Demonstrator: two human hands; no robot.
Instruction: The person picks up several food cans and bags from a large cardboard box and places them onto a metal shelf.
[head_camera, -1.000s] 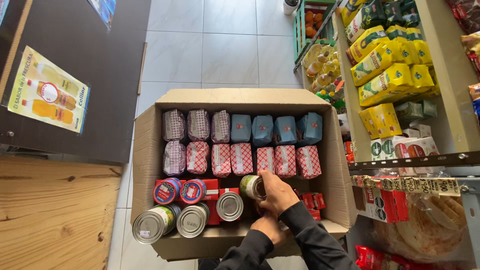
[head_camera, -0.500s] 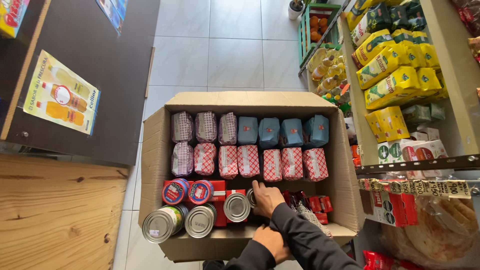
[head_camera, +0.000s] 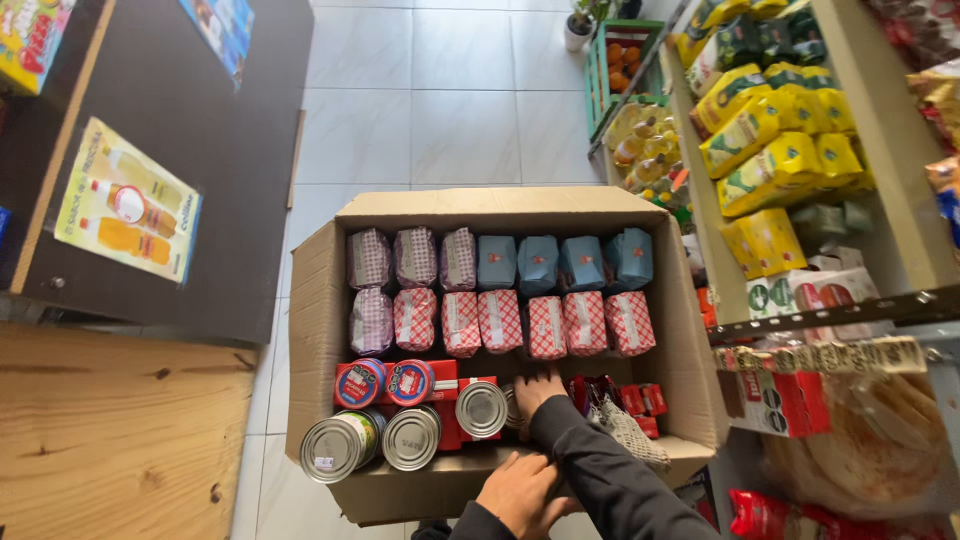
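In the head view, an open cardboard box (head_camera: 318, 330) stands on the pale tiled floor (head_camera: 460, 110) and serves as the landmark.

The right hand (head_camera: 538, 390) is reached down into the near middle of the box, fingers pointing toward its far wall. It lies against a silver-lidded can (head_camera: 481, 409), which sits just to the left of the hand, lid tilted toward the camera, so its long axis runs roughly toward the viewer. Whether this grip is closed on the can cannot be told: the fingertips are hidden between can and packets.

The left hand (head_camera: 522, 493) is laid flat on the box's near flap, fingers spread, nothing held. It is farther from the can than the right hand.

Left of that can, two more silver cans (head_camera: 377, 440) lie on their sides in the near left corner, and two red-lidded tins (head_camera: 385, 383) rest just behind them on red cartons. Behind the right hand, a row of red-checked packets (head_camera: 545, 324) is ranged across the box; at the far wall stand three blue packets (head_camera: 565, 262) to the right and purple-checked ones (head_camera: 412, 258) to the left. A mesh bag (head_camera: 628, 432) lies right of the sleeve.

Right of the box, shelves carry yellow bags (head_camera: 775, 165). Left of it, a dark cabinet bears a poster of drink bottles (head_camera: 128, 202).
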